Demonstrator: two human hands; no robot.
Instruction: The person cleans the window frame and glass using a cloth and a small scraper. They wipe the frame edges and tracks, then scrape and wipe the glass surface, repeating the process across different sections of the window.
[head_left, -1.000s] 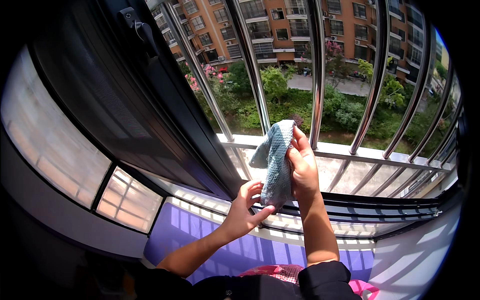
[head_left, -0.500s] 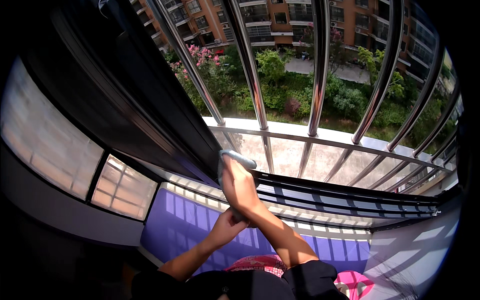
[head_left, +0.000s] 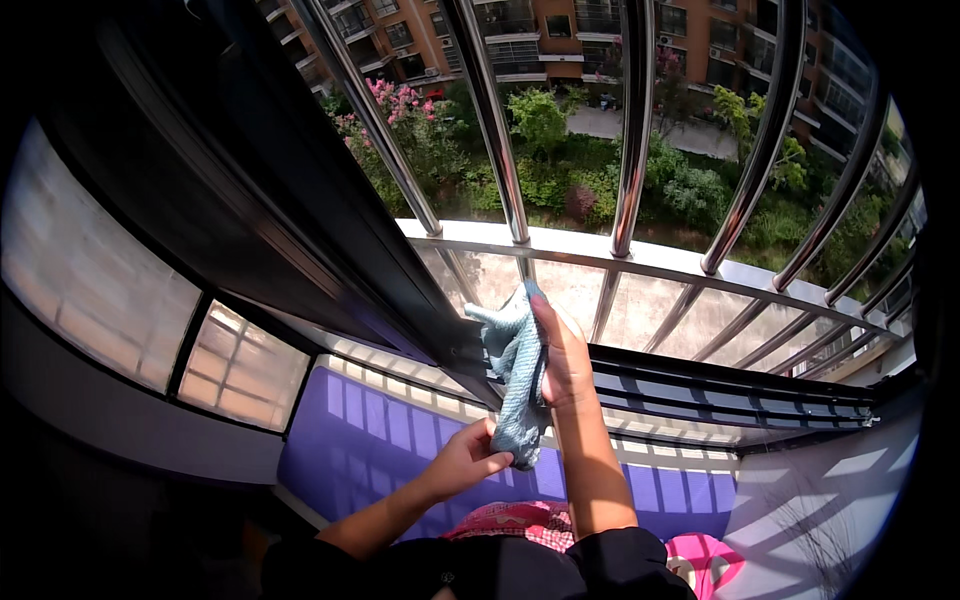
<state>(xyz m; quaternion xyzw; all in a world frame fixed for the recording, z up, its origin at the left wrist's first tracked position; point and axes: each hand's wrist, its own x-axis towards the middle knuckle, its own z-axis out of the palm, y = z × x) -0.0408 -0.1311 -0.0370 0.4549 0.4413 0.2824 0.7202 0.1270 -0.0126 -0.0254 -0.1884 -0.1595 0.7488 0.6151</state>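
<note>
A crumpled light blue-grey cloth (head_left: pixel 520 385) hangs between my two hands beside the dark window frame (head_left: pixel 400 290). My right hand (head_left: pixel 562 350) grips its upper part, thumb uppermost near the cloth's top corner. Lower down, my left hand (head_left: pixel 475 462) pinches the bottom end between thumb and fingers. The cloth's upper left corner reaches the edge of the frame; whether it touches there I cannot tell. Below and to the right of the hands runs the black window track (head_left: pixel 720 390), striped with shadow.
Beyond the opening stand upright metal bars (head_left: pixel 635 140) on a pale metal rail (head_left: pixel 560 245). Purple padding (head_left: pixel 390 450) covers the sill area below. A frosted pane (head_left: pixel 245 365) is at the left, and a pink item (head_left: pixel 705 562) lies at the lower right.
My right hand has moved right, away from the frame's edge, and turned so more cloth shows. My left hand has dropped slightly and now visibly holds the cloth's lower end.
</note>
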